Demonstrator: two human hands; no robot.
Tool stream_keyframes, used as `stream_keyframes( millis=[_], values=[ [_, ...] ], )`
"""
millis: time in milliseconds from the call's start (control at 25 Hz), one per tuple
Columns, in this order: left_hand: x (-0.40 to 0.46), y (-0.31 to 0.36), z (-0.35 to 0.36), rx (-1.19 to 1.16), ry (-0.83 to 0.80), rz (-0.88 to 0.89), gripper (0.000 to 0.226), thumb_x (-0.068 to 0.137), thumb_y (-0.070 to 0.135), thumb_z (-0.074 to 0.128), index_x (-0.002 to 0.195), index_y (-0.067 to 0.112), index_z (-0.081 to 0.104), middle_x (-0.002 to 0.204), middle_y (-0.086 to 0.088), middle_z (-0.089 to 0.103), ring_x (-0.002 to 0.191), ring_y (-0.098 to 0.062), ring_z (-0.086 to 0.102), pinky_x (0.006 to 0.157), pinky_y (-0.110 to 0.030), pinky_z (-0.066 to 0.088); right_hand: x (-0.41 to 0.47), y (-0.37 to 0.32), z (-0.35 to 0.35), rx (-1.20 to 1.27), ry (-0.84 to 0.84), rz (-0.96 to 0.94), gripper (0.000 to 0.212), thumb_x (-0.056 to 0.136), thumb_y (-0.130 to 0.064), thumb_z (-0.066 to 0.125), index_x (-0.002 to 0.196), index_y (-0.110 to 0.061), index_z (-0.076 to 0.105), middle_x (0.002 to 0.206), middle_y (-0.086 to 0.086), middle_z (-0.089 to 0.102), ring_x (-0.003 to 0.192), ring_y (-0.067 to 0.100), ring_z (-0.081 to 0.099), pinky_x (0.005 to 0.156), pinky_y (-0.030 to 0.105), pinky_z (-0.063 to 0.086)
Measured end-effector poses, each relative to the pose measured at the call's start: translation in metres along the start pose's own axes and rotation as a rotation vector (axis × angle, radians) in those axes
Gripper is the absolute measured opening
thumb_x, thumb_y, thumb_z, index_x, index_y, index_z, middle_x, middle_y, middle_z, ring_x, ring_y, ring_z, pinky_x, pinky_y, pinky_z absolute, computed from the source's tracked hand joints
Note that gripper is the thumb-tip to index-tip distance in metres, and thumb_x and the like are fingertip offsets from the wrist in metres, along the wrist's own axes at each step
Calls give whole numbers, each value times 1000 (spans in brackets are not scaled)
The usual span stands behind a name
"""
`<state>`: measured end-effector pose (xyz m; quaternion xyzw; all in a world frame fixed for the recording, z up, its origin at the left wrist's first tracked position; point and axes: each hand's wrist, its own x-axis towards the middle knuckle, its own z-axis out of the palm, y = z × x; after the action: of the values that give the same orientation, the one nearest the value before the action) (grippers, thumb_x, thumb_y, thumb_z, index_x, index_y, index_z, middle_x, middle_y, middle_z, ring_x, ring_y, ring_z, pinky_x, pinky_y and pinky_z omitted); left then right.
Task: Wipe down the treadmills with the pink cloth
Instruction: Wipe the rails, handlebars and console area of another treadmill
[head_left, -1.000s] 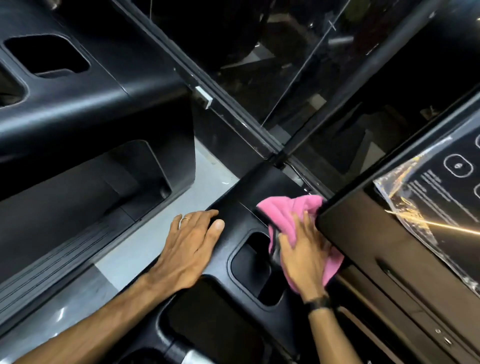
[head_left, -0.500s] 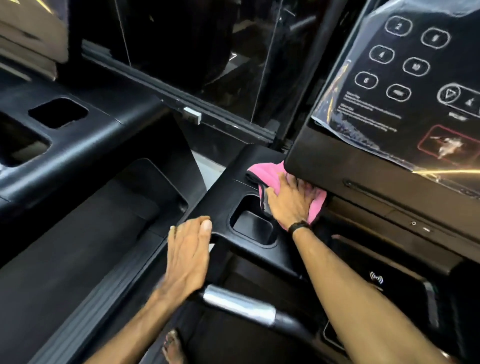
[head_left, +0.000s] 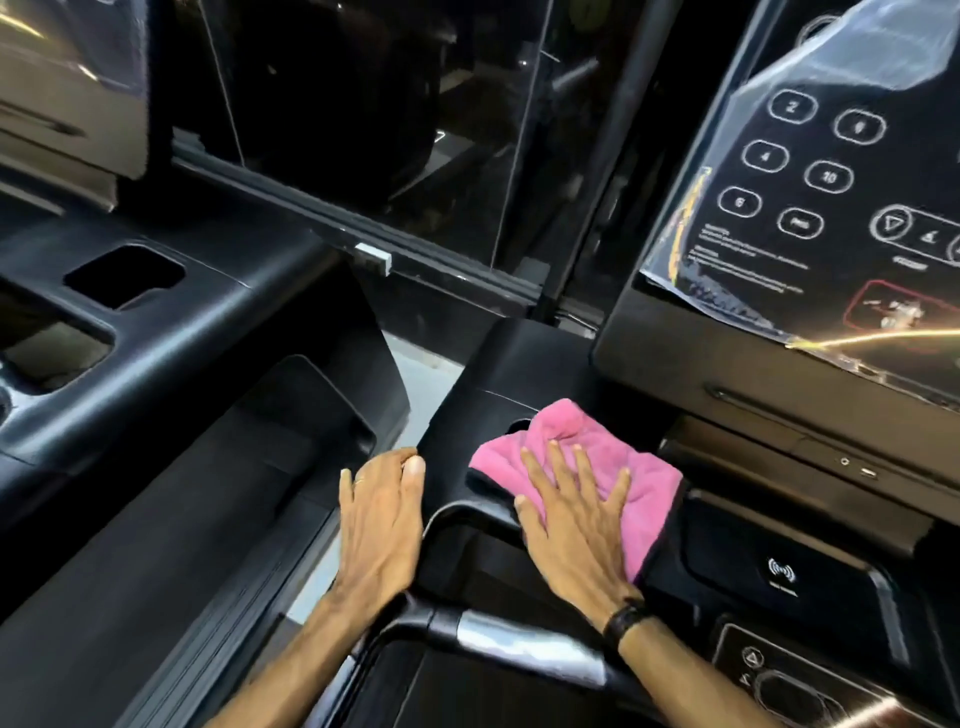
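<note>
At 6 o'clock: silver handlebar (head_left: 524, 644) | 5 o'clock: right hand (head_left: 576, 525), fingers spread flat, presses pink cloth (head_left: 613, 462), now slid nearer over the cupholder | 7 o'clock: left hand (head_left: 382, 519), fingers together, braces console tray (head_left: 467, 395) edge | 1 o'clock: keypad panel (head_left: 810, 208) unwiped.

Head view, close, looking down at treadmill console (head_left: 498, 395)
</note>
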<state>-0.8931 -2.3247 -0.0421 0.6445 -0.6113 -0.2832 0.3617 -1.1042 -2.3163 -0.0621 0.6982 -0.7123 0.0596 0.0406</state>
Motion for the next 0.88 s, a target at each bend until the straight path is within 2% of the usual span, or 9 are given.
stream_keyframes(
  millis=[80, 160, 240, 320, 400, 480, 680, 800, 880],
  values=[
    [0, -12, -3, -29, 2, -11, 64, 94, 60, 5, 124, 31, 54, 121, 20, 50, 119, 7, 37, 124, -39, 2, -4, -20, 4, 74, 49, -108, 63, 93, -50, 37, 155, -35, 33, 162, -2, 31, 146, 24, 36, 115, 68, 18],
    [2, -21, -3, -60, 9, -21, 61, 95, 61, 6, 123, 33, 52, 123, 22, 49, 121, 14, 35, 124, -36, -1, -7, -36, 4, 89, 44, -231, 67, 95, -49, 38, 159, -35, 21, 166, 0, 21, 149, 24, 30, 117, 60, 17],
    [7, -26, -2, -69, 13, -17, 59, 96, 62, 7, 122, 33, 52, 122, 22, 50, 121, 15, 35, 124, -36, -2, 15, -49, 2, 71, -37, -369, 67, 98, -51, 34, 160, -37, 11, 168, -1, 7, 155, 22, 12, 120, 58, 8],
    [11, -27, -1, -68, 10, -12, 55, 97, 61, 9, 118, 35, 51, 120, 21, 51, 117, 12, 37, 124, -37, -2, 59, -59, 4, 115, -127, -339, 64, 98, -56, 33, 158, -43, 14, 168, -6, -1, 155, 17, -5, 120, 58, -7],
    [16, -26, -1, -72, 15, -2, 54, 97, 60, 9, 120, 35, 51, 121, 21, 50, 119, 8, 38, 124, -36, -2, 102, -64, 7, 124, -139, -200, 63, 95, -62, 35, 155, -44, 26, 168, -6, 6, 155, 17, -2, 119, 57, -16],
    [21, -25, -2, -63, 6, 13, 59, 97, 60, 9, 122, 30, 53, 123, 20, 50, 121, 5, 39, 123, -37, -2, 110, -71, 6, 77, -86, -111, 66, 89, -61, 32, 152, -41, 36, 166, -3, 20, 155, 19, 8, 120, 57, -13],
    [25, -28, -3, -57, -5, 16, 72, 94, 65, 4, 131, 25, 51, 130, 15, 50, 129, -2, 41, 119, -28, -10, 28, -78, -5, 156, -130, -456, 63, 91, -58, 36, 152, -43, 31, 162, -3, 32, 153, 17, 20, 122, 53, -2],
    [25, -28, -4, -52, -11, -9, 80, 91, 66, 4, 142, 20, 44, 144, 10, 44, 141, -5, 31, 121, -31, -9, 76, -60, -1, 146, -148, -284, 63, 95, -67, 38, 153, -42, 30, 165, -6, 24, 155, 16, 9, 122, 49, -13],
    [24, -29, -4, -53, -13, -21, 82, 91, 66, 5, 147, 19, 41, 150, 9, 38, 145, -4, 24, 123, -34, -7, 101, -65, -1, 79, -137, -150, 60, 98, -61, 41, 152, -38, 34, 165, -2, 23, 155, 20, 10, 122, 52, -13]
  ],
)
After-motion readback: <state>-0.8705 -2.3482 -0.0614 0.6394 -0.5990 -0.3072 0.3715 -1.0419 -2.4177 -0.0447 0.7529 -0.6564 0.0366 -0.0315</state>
